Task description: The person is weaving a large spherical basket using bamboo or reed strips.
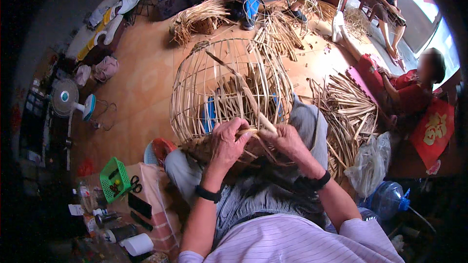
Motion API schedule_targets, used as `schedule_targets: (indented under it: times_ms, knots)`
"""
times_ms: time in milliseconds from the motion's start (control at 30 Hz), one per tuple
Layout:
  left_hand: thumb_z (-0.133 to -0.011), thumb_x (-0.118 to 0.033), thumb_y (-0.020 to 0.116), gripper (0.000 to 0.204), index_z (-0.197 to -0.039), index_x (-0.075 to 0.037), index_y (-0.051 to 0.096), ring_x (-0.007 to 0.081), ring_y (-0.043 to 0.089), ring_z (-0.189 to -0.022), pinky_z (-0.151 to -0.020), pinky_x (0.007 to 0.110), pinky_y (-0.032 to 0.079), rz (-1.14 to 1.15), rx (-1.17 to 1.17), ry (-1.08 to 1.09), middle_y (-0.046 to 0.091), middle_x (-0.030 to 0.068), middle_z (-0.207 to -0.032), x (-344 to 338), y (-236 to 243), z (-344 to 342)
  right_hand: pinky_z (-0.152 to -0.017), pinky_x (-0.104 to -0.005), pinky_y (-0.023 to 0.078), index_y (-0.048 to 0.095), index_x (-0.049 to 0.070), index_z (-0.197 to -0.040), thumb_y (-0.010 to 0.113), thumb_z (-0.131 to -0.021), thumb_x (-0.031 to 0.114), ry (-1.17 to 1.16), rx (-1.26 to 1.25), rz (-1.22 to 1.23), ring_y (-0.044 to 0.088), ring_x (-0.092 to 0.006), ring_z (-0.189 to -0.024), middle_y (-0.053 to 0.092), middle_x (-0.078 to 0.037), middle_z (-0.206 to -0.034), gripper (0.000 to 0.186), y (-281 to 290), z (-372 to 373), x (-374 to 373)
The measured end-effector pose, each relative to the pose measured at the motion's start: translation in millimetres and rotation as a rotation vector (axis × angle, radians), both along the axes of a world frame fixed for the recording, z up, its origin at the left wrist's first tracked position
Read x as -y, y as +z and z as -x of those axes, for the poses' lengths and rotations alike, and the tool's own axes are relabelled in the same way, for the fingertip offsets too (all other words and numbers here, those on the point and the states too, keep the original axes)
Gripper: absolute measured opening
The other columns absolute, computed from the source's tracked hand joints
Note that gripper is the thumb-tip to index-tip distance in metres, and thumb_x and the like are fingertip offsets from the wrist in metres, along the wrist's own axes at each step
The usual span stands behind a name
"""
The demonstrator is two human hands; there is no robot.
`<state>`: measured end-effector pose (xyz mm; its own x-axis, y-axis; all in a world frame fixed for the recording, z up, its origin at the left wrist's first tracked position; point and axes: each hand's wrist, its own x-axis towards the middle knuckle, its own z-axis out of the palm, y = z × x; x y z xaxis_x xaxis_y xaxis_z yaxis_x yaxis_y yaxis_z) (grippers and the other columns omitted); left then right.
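Note:
A large, open-ribbed basket frame (181, 80) of thin pale canes rests between my knees, its woven brownish edge closest to me. My left hand (226, 141) is at that edge, thumb and fingers pinching a pale flat strip. Beside it, my right hand (288, 143) is closed round the near end of a long dried stalk strip (251, 98), which runs away from me over the ribs. Through the ribs, several short dried strips (226, 98) and bits of blue show. Where the fingers press together, the weave is partly hidden.
Dried strips (348, 112) lie heaped at my right, by a clear plastic bag (370, 160) and a water jug (387, 198). At left are a low table with a green basket (115, 179) and scissors (136, 184), and a fan (66, 97). Other people sit beyond, near a straw bundle (202, 17).

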<state>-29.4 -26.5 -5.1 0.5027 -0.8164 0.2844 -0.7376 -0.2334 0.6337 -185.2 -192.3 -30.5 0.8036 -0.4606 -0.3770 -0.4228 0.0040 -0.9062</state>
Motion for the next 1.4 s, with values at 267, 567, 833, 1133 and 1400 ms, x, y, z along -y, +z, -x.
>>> schedule_targets:
  times_ms: [267,567,833,1133,1400]
  knots:
    - [-0.095,-0.024,0.080,0.023,-0.109,-0.010,0.070,0.0366,0.073,-0.094,-0.085,0.049,0.050,-0.134,0.081,0.016,0.076,0.0125,-0.096,8.2,8.9,5.4,-0.068,-0.0287,0.047,0.070,-0.002,-0.117,0.062,-0.113,0.041,-0.316,0.292,-0.009,0.054,-0.0081,-0.077,0.064,-0.003,-0.085,0.044,-23.1,-2.7,11.1]
    - [-0.092,-0.022,0.081,0.019,-0.094,-0.008,0.069,0.0399,0.072,-0.082,-0.076,0.052,0.053,-0.028,0.026,0.046,0.072,0.0156,-0.083,6.8,-1.4,2.5,-0.074,-0.0340,0.050,0.070,-0.004,-0.118,0.065,-0.111,0.034,-0.251,0.180,0.181,0.059,-0.0143,-0.082,0.067,-0.007,-0.086,0.039,-11.2,-16.4,21.4]
    - [-0.088,-0.018,0.082,0.015,-0.092,-0.010,0.071,0.0363,0.073,-0.079,-0.079,0.048,0.055,0.134,0.020,0.176,0.074,0.0126,-0.081,-18.6,17.4,7.0,-0.063,-0.0382,0.046,0.066,-0.003,-0.104,0.062,-0.113,0.036,-0.118,0.172,0.355,0.053,-0.0167,-0.071,0.057,-0.011,-0.074,0.041,50.8,-32.6,3.4]
    - [-0.095,-0.024,0.080,0.020,-0.091,-0.009,0.068,0.0352,0.072,-0.081,-0.080,0.046,0.051,0.101,-0.079,0.208,0.073,0.0107,-0.081,-20.8,-9.4,-23.6,-0.060,-0.0362,0.046,0.061,-0.001,-0.102,0.061,-0.114,0.035,-0.090,0.282,0.269,0.051,-0.0152,-0.067,0.055,-0.008,-0.070,0.038,26.4,-50.6,2.1]
    - [-0.100,-0.015,0.071,0.022,-0.121,-0.012,0.077,0.0341,0.066,-0.097,-0.091,0.046,0.050,0.062,0.254,0.160,0.070,0.0116,-0.101,-33.6,9.7,-18.8,-0.062,-0.0238,0.047,0.066,0.004,-0.113,0.064,-0.114,0.030,-0.149,0.469,-0.208,0.060,-0.0051,-0.070,0.064,0.004,-0.082,0.027,11.8,-17.6,-12.3]
